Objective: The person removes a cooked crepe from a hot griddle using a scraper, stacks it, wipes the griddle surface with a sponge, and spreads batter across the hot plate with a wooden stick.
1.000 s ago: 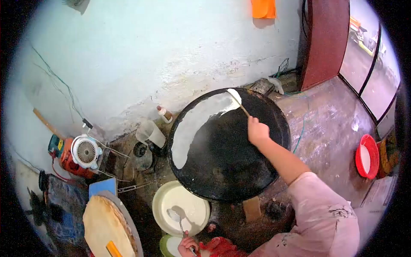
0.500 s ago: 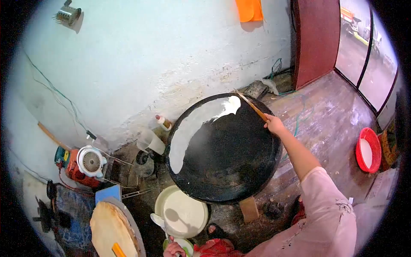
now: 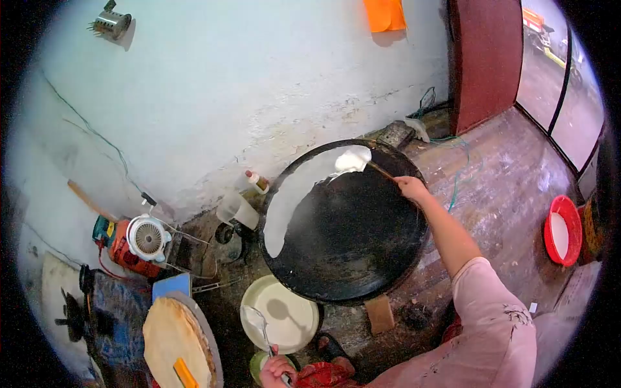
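Note:
A large round black griddle (image 3: 349,239) carries a pale curved band of batter (image 3: 291,194) along its far left side, with a thick white mound (image 3: 352,160) at the far end. My right hand (image 3: 412,187) is closed around the handle of a wooden batter spreader (image 3: 381,171), its head at the mound. Low in the view, my left hand (image 3: 277,372) grips a metal ladle (image 3: 257,320), whose bowl is over the near left side of a wide tub (image 3: 315,321) of creamy batter. A smaller green bowl (image 3: 257,363) is partly hidden behind that hand.
A stack of thin flatbreads (image 3: 169,336) with an orange-handled tool (image 3: 185,374) on top stands at the lower left. Beyond it are a blower (image 3: 147,239), a clear jug (image 3: 237,210) and a bottle (image 3: 257,182). A red basin (image 3: 552,249) sits far right.
The spreader's head has swung to the near side of the mound, and the mound's shape has shifted. My left hand has raised the ladle over the tub. The view has shifted slightly.

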Tool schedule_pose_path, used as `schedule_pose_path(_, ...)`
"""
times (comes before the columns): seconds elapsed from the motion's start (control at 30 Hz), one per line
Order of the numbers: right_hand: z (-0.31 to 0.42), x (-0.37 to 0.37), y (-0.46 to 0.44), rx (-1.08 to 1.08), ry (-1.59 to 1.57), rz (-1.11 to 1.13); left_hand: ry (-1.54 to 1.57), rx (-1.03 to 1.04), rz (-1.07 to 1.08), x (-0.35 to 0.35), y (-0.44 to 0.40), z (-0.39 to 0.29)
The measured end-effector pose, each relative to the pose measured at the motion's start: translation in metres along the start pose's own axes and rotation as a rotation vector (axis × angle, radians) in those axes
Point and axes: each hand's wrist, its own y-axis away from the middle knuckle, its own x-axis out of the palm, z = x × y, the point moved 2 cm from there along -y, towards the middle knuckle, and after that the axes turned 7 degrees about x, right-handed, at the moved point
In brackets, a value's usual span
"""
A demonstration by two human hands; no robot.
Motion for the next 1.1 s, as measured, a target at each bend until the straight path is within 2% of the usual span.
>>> schedule_pose_path(0.03,-0.011,0.003,-0.010,0.011,0.006,-0.093,-0.126,0.058,-0.091,-0.004,-0.001,-0.001)
schedule_pose_path(0.07,-0.013,0.009,-0.015,0.114,-0.018,-0.039,-0.112,0.067,-0.131,-0.009,-0.005,-0.002)
schedule_pose_path(0.17,0.020,0.038,0.022,-0.101,0.170,0.026,-0.108,0.064,-0.187,-0.002,-0.002,0.005)
schedule_pose_path(0.2,0.040,0.034,0.047,0.010,0.191,0.068,-0.109,0.085,-0.180,0.000,0.000,0.007)
schedule_pose_path(0.23,0.045,0.031,0.059,-0.019,0.244,0.097,-0.111,0.105,-0.172,0.000,0.002,0.008)
schedule_pose_path(0.27,0.052,0.018,0.074,-0.021,0.322,0.041,-0.092,0.016,-0.114,-0.003,0.000,0.003)
schedule_pose_path(0.33,0.055,-0.002,0.093,-0.030,0.497,-0.122,-0.097,0.027,-0.137,0.005,0.008,0.006)
schedule_pose_path(0.37,0.053,-0.012,0.102,0.057,0.416,-0.250,-0.103,0.039,-0.158,0.007,0.012,0.007)
schedule_pose_path(0.4,0.036,-0.015,0.099,0.076,0.331,-0.251,-0.174,0.124,-0.190,-0.006,0.006,0.001)
schedule_pose_path(0.47,0.008,0.012,0.081,0.049,0.205,-0.191,-0.174,0.109,-0.145,-0.019,0.000,-0.007)
schedule_pose_path(0.5,0.017,0.024,0.086,0.003,0.167,-0.131,-0.172,0.094,-0.102,-0.022,-0.002,-0.008)
schedule_pose_path(0.53,0.027,0.040,0.095,-0.079,0.272,-0.078,-0.169,0.046,-0.066,-0.026,-0.005,-0.011)
schedule_pose_path(0.57,0.031,0.055,0.093,-0.061,0.243,-0.005,-0.166,0.049,-0.064,-0.026,-0.005,-0.011)
schedule_pose_path(0.63,0.068,0.041,0.112,-0.092,0.241,0.030,-0.132,-0.037,-0.018,-0.024,-0.004,-0.014)
schedule_pose_path(0.7,0.061,0.048,0.089,0.020,0.314,-0.055,-0.111,0.040,-0.047,-0.035,-0.008,-0.014)
schedule_pose_path(0.77,0.048,0.069,0.078,-0.076,0.322,0.017,-0.121,0.028,-0.058,-0.033,-0.004,-0.012)
schedule_pose_path(0.83,0.070,0.073,0.110,-0.049,0.378,0.059,-0.090,0.038,-0.084,-0.026,0.002,-0.008)
schedule_pose_path(0.9,0.078,0.058,0.127,-0.133,0.462,0.091,-0.076,0.037,-0.075,-0.020,0.008,-0.007)
schedule_pose_path(0.97,0.080,0.027,0.146,-0.086,0.452,0.088,-0.062,-0.001,-0.034,-0.027,0.004,-0.011)
schedule_pose_path(1.0,0.067,0.020,0.145,-0.084,0.425,-0.029,-0.112,0.040,-0.032,-0.025,0.005,-0.010)
schedule_pose_path(1.03,0.055,0.017,0.141,0.054,0.402,-0.146,-0.162,0.080,-0.031,-0.023,0.006,-0.007)
schedule_pose_path(1.1,0.021,0.037,0.122,0.018,0.235,-0.128,-0.149,0.082,-0.044,-0.020,0.009,-0.005)
